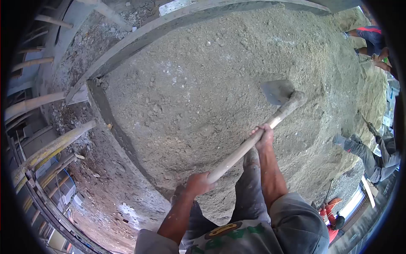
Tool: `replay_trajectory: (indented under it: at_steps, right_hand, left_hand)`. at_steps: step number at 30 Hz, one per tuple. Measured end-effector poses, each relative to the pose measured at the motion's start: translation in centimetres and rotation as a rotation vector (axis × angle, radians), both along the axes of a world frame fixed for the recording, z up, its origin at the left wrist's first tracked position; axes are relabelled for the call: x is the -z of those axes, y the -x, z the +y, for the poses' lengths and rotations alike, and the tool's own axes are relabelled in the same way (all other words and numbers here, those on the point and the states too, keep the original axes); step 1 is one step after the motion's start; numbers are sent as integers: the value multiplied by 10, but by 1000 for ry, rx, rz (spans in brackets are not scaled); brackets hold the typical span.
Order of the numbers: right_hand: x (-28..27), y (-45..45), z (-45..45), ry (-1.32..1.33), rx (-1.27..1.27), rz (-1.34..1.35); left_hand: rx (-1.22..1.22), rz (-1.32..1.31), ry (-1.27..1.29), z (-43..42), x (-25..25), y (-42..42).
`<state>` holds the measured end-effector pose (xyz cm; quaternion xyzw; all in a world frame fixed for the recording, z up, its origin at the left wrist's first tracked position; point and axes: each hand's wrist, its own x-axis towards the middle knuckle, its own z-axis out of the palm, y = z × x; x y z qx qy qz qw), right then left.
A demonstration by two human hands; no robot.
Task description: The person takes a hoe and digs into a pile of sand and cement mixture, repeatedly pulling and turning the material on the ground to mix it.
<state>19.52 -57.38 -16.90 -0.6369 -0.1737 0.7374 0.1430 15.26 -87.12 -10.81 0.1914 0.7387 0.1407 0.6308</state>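
Note:
A hoe with a long wooden handle (234,158) and a broad grey metal blade (278,92) reaches diagonally across the view. My left hand (199,184) is closed round the lower end of the handle, close to my body. Farther up, my right hand (265,135) wraps round the same handle, below the head. The blade is over the loose grey-brown soil (177,97); whether its edge touches the ground I cannot tell. My legs stand on this soil, under the handle.
A raised concrete edge (127,51) borders the soil at the top and left. Bamboo poles (55,146) stick out at the left. Several other people are at the right: one in grey trousers (363,156), one in red (332,222), one in dark shorts (374,42).

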Motion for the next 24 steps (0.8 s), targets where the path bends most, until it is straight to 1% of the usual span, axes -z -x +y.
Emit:
replay_trajectory:
  at_steps: [1, 3, 4, 5, 6, 7, 8, 9, 10, 11, 12, 13, 14, 15, 17, 19, 20, 21, 22, 24]
  right_hand:
    - [16, -29, 55, -68, 2, -6]
    - [25, -50, 144, -189, 51, -4]
    - [34, -52, 178, -280, 73, -36]
    - [50, -52, 210, -283, 94, 29]
    - [58, -38, 223, -326, 86, 25]
    - [75, -21, 228, -337, 117, -8]
    - [108, -9, 230, -331, 103, 25]
    - [123, 19, 210, -232, 135, 10]
    - [138, 50, 172, -255, 129, -24]
    - [151, 78, 128, -214, 91, 52]
    - [157, 109, 79, -195, 123, 44]
    - [169, 130, 40, -79, 150, 158]
    - [139, 157, -6, -111, 216, 122]
    - [123, 175, -41, -69, 209, 125]
    - [103, 202, -99, 4, 127, 133]
    - [81, 244, -165, 86, 79, 155]
    - [78, 265, -201, 135, 26, 167]
    - [80, 280, -234, 226, -76, 240]
    - [77, 290, -264, 301, -231, 319]
    - [72, 300, -316, 327, -349, 409]
  left_hand:
    - [54, 14, -59, 52, 5, -6]
    - [80, 74, -223, 138, 11, 15]
    - [117, 64, -241, 172, 27, 29]
    - [120, 111, -299, 197, 33, 52]
    - [167, 135, -278, 216, 39, 80]
    - [187, 192, -278, 219, 48, 105]
    - [214, 244, -285, 216, 54, 126]
    - [250, 259, -228, 203, 47, 149]
    - [282, 274, -177, 179, 37, 174]
    - [294, 303, -116, 147, 33, 196]
    - [303, 340, -48, 108, 25, 217]
    - [348, 371, -12, 73, 16, 237]
    - [324, 467, 20, 36, 16, 249]
    - [320, 475, 51, 7, 0, 257]
    - [280, 501, 113, -52, -28, 262]
    - [236, 627, 185, -115, -52, 280]
    - [194, 691, 230, -152, -57, 285]
    - [172, 788, 280, -191, -58, 291]
    - [140, 876, 330, -230, -56, 291]
    - [-10, 996, 339, -299, -52, 274]
